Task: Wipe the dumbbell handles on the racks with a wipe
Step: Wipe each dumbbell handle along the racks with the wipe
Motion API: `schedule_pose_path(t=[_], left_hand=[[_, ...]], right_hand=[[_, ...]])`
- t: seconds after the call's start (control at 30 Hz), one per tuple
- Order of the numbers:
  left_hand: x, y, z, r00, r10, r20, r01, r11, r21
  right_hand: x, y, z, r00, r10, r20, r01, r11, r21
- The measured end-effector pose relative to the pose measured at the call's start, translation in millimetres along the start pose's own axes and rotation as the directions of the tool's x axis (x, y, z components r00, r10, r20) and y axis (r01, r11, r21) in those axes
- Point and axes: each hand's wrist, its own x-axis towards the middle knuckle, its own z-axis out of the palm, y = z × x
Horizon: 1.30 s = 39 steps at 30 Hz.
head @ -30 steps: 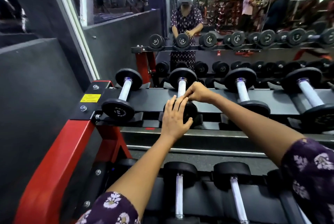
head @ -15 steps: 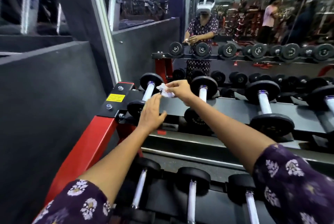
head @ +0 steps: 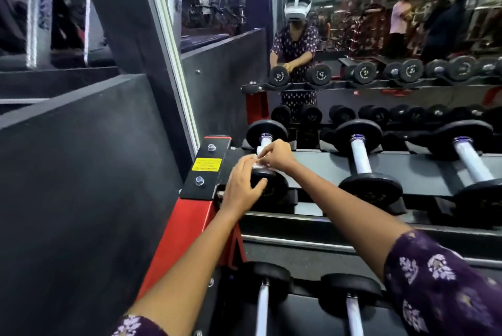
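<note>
The leftmost dumbbell (head: pixel 267 131) of the upper rack (head: pixel 320 162) has black ends and a pale chrome handle. My right hand (head: pixel 275 155) pinches a small white wipe (head: pixel 260 150) over that handle. My left hand (head: pixel 241 186) lies on the dumbbell's near black end, fingers reaching toward the wipe and thumb against the end's face. Most of the handle is hidden beneath both hands. Two more dumbbells sit on the same rack to the right, one (head: pixel 361 156) in the middle and another (head: pixel 472 159) near the frame edge.
A lower rack holds more dumbbells (head: pixel 262 305) near my arms. The rack's red frame post (head: pixel 187 227) and black end plate with a yellow label (head: pixel 206 164) stand at the left, against a dark wall (head: pixel 81 186). A mirror behind shows several people.
Both hands moved left from the second dumbbell to the leftmost one. My right hand brought the wipe down onto its handle and my left hand settled on its near end.
</note>
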Motion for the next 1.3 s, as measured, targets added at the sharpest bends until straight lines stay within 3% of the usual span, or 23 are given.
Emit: schedule_pose_path(t=[0.1, 0.2, 0.33, 0.43, 0.6, 0.7, 0.83, 0.93, 1.07, 1.17, 1.3], left_hand=[[-6, -2, 19, 0.992, 0.083, -0.097, -0.082, 0.997, 0.011], [-4, 1, 26, 0.974, 0.029, -0.226, -0.023, 0.999, 0.026], [6, 9, 26, 0.955, -0.084, -0.286, 0.096, 0.995, 0.028], [9, 15, 32, 0.934, -0.124, -0.335, 0.144, 0.989, 0.034], [9, 13, 48, 0.878, 0.054, -0.475, 0.019, 0.989, 0.147], [-6, 4, 61, 0.873, 0.222, -0.435, -0.084, 0.946, 0.314], [-17, -11, 67, 0.881, 0.318, -0.349, -0.162, 0.899, 0.408], [-12, -15, 62, 0.877, 0.345, -0.335, -0.186, 0.886, 0.425], [-10, -13, 64, 0.880, 0.328, -0.343, -0.167, 0.891, 0.422], [-8, -14, 69, 0.865, 0.329, -0.378, -0.146, 0.887, 0.438], [-4, -18, 74, 0.827, 0.364, -0.428, -0.141, 0.872, 0.470]], right_hand=[[18, -5, 0, 0.990, -0.004, -0.139, 0.008, 1.000, 0.027], [31, -7, 1, 0.983, -0.015, -0.182, 0.024, 0.999, 0.043], [19, 4, 1, 0.995, -0.074, -0.062, 0.069, 0.994, -0.079], [-2, 13, -4, 0.994, -0.106, 0.037, 0.107, 0.994, -0.018], [20, 3, -2, 0.982, -0.153, -0.109, 0.140, 0.983, -0.117], [25, 6, 7, 0.974, -0.143, -0.176, 0.133, 0.989, -0.071], [2, 28, 9, 0.956, -0.253, -0.148, 0.255, 0.967, -0.004], [15, 28, 3, 0.951, -0.291, -0.105, 0.291, 0.957, -0.009], [46, 19, 1, 0.970, -0.220, -0.099, 0.215, 0.975, -0.062], [34, 31, 7, 0.942, -0.331, -0.047, 0.326, 0.940, -0.098], [7, 44, 3, 0.900, -0.435, 0.032, 0.435, 0.900, 0.015]])
